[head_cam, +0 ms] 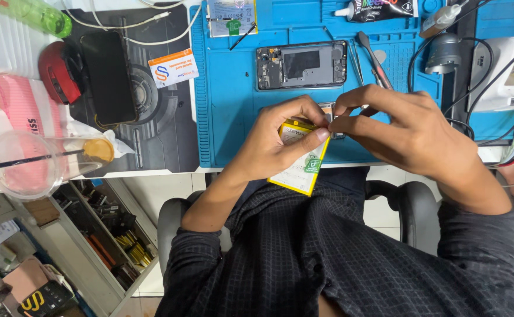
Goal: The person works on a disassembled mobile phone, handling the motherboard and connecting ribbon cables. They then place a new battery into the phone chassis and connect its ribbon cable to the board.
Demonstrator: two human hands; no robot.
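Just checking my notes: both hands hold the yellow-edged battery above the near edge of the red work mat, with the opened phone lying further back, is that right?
Not quite: the work mat is blue, not red, as the head view shows. The rest stands: the left hand and right hand hold the yellow-edged battery above its near edge, the opened phone lying further back.

Person, seen from above. Shirt point(351, 258): dark charcoal, fine pale grid check, soft woven cloth with folds across the front. Long sleeves, both pushed up and bunched at the elbow: left sleeve point(195, 258), right sleeve point(486, 235). Forearms bare. Left hand point(280, 141) and right hand point(395, 126): bare, short nails, no visible rings or watch.
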